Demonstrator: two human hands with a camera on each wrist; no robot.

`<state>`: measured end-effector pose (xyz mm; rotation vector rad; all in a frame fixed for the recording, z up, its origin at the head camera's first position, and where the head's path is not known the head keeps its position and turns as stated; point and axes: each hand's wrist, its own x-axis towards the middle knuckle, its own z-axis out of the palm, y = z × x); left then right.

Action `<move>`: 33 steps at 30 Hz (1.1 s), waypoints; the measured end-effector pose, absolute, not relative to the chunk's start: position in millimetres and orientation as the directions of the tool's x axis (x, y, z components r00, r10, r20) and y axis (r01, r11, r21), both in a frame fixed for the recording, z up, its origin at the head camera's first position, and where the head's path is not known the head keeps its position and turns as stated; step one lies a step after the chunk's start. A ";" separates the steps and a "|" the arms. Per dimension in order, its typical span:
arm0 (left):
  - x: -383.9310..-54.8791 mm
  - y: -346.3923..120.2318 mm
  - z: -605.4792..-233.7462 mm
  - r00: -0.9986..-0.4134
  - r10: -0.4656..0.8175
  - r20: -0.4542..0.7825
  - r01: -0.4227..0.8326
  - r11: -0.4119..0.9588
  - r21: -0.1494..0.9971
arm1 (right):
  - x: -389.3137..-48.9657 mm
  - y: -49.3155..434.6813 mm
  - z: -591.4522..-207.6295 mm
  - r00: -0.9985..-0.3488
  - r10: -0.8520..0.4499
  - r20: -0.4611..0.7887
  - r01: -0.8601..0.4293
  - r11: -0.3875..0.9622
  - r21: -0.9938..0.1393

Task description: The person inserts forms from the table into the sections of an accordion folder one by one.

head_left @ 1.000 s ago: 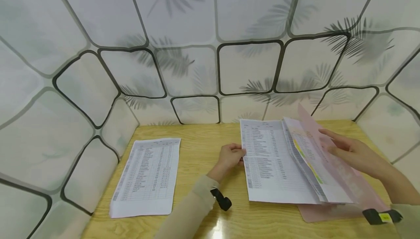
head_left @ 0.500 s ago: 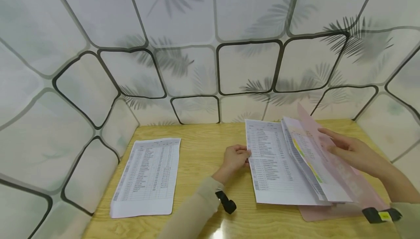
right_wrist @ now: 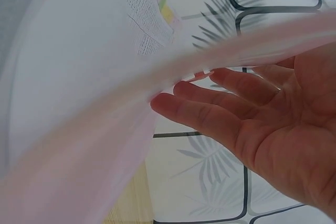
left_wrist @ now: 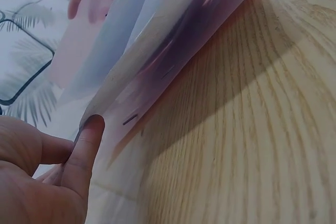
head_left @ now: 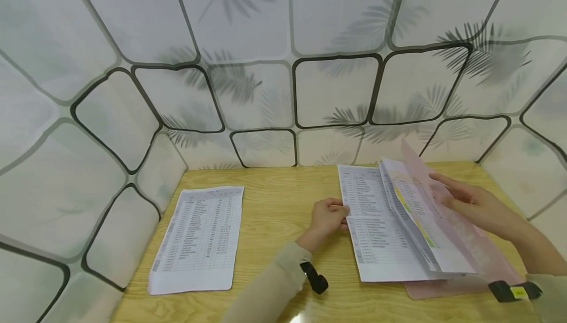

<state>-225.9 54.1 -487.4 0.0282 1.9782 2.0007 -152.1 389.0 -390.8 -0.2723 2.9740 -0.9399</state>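
Though apart, hands [head_left: 329,218] [head_left: 487,212] at sheet [head_left: 376,229] and folder [head_left: 474,244]

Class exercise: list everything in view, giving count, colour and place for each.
Table: one, yellowish wood, below everything
Wall covering: three sides seen, pale with black-and-grey lines and leaf prints, around the table
Loose sheet: at least one, white, printed, table's left
Held sheet: at least one, white, printed, right of centre
Inner pages: several, count unclear, white with yellow-green strip, right of held sheet
Folder: one, translucent pink, right side
Wrist devices: two, black, one per wrist
Sleeves: two, beige, bottom
Left hand: one, pinching held sheet's left edge
Right hand: one, touching folder
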 end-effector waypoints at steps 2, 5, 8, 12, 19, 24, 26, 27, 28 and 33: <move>-224.9 56.7 -487.8 -0.947 0.238 -0.214 -0.220 0.000 0.975 | -152.4 389.0 -391.3 -0.984 -0.169 0.053 -0.169 0.804 -0.570; -223.2 61.1 -488.0 -0.949 0.231 -0.216 -0.228 -0.024 0.973 | -152.1 389.5 -391.7 -0.984 -0.166 0.065 -0.174 0.807 -0.564; -221.1 64.7 -488.7 -0.951 0.225 -0.211 -0.222 -0.021 0.975 | -151.6 390.0 -392.1 -0.985 -0.161 0.064 -0.169 0.811 -0.560; -218.8 67.5 -490.9 -0.950 0.240 -0.200 -0.209 -0.010 0.978 | -150.7 390.5 -392.8 -0.985 -0.159 0.060 -0.165 0.808 -0.566; -218.9 71.6 -492.7 -0.937 0.282 -0.205 -0.224 -0.039 0.974 | -151.2 391.2 -391.8 -0.985 -0.165 0.058 -0.168 0.808 -0.564; -218.5 76.7 -493.1 -0.931 0.290 -0.220 -0.242 -0.040 0.969 | -151.2 391.1 -390.2 -0.985 -0.164 0.045 -0.160 0.810 -0.564; -217.6 78.6 -492.6 -0.929 0.292 -0.228 -0.252 -0.045 0.967 | -150.9 391.0 -390.1 -0.985 -0.163 0.049 -0.162 0.808 -0.567; -217.1 79.5 -492.0 -0.928 0.292 -0.232 -0.257 -0.051 0.965 | -150.6 390.8 -390.0 -0.985 -0.163 0.053 -0.165 0.808 -0.566; -216.5 80.3 -491.3 -0.927 0.292 -0.235 -0.262 -0.055 0.964 | -150.4 390.8 -389.8 -0.985 -0.163 0.056 -0.166 0.807 -0.567; -214.6 84.1 -488.8 -0.923 0.301 -0.240 -0.273 -0.073 0.959 | -149.7 391.1 -389.6 -0.984 -0.163 0.067 -0.172 0.805 -0.568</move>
